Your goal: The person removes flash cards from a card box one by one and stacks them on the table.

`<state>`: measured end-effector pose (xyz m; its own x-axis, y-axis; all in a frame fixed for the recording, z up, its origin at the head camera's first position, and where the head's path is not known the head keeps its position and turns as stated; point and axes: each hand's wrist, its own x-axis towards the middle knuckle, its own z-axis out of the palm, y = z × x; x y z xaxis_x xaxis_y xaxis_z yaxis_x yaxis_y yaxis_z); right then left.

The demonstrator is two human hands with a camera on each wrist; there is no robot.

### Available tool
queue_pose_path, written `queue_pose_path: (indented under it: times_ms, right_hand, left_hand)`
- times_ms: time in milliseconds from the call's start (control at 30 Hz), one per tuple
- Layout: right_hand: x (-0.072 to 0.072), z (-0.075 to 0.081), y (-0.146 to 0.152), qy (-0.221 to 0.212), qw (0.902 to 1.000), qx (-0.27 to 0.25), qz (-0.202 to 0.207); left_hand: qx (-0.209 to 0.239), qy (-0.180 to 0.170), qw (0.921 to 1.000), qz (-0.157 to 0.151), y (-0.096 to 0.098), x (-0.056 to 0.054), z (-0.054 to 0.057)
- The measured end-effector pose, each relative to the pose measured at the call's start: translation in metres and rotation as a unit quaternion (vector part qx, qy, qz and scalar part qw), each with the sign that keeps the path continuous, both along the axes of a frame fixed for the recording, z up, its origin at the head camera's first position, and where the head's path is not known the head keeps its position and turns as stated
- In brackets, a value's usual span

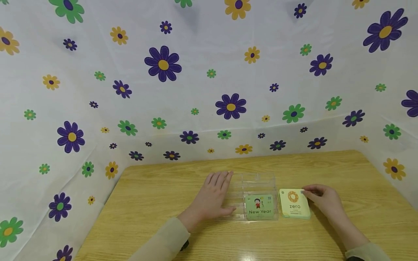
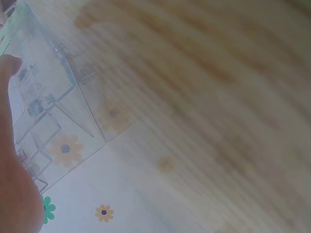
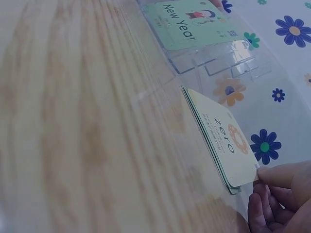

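Observation:
A clear plastic card holder (image 1: 242,188) with stepped compartments stands on the table. A green card reading "New Year" (image 1: 259,207) sits in its front right compartment. My left hand (image 1: 212,195) lies at the holder's left side, fingers extended and thumb spread toward the front; in the left wrist view the thumb (image 2: 10,65) overlaps the clear wall. Right of the holder is a small stack of cards, a pale yellow "zero" card (image 1: 295,206) with an orange ring on top. My right hand (image 1: 326,203) pinches that card's far right corner between thumb and fingers.
The wooden table (image 1: 156,195) extends to both sides of the holder. A white cloth (image 1: 196,90) with purple, green and yellow flowers hangs behind the table and along its sides.

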<state>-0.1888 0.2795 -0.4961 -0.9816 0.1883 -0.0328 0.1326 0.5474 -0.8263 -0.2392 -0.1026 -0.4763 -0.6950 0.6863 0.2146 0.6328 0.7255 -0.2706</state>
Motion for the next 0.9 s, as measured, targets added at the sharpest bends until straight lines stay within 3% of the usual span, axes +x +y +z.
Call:
queue_pose_path:
  times_ms: [467, 900]
  right_hand:
    - [-0.0023, -0.0014, 0.0015, -0.003, 0.9999, -0.012, -0.003]
    - [-0.0017, -0.0001, 0.0006, -0.003, 0.9998, -0.019, -0.007]
  left_hand:
    - [-0.011, -0.010, 0.9999, 0.009, 0.0008, 0.0013, 0.0027]
    - [-0.005, 0.004, 1.0000, 0.004, 0.0002, -0.0001, -0.0006]
